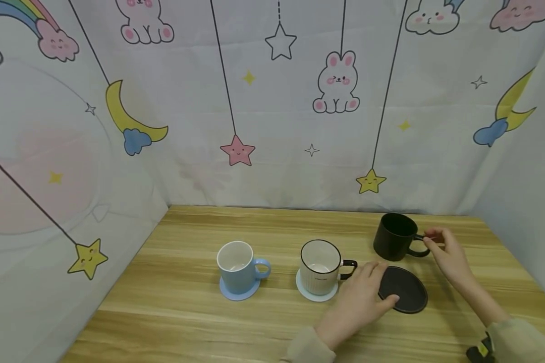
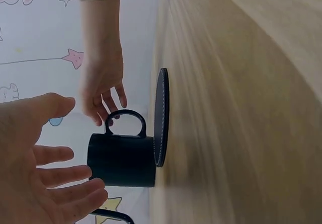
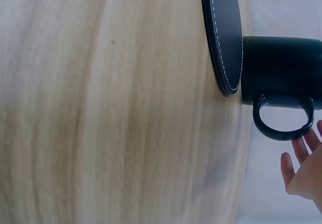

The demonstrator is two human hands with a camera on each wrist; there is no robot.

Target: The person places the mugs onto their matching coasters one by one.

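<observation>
A black mug [image 1: 394, 237] stands upright at the back right of the table, its handle towards my right hand [image 1: 447, 254]. The fingertips of that hand are at the handle, and one touches it in the right wrist view; the fingers are not curled round it. A round black coaster [image 1: 405, 291] with pale edge stitching lies flat in front of the mug. My left hand [image 1: 356, 300] hovers with spread fingers between this coaster and a cream mug [image 1: 320, 267], overlapping the coaster's left edge and holding nothing.
The cream mug has a black rim and handle and stands on a pale blue coaster [image 1: 303, 289]. Farther left, a light blue mug [image 1: 238, 269] is on a blue coaster [image 1: 227, 292]. Behind the wooden table [image 1: 186, 322] hangs a printed white curtain [image 1: 281, 116].
</observation>
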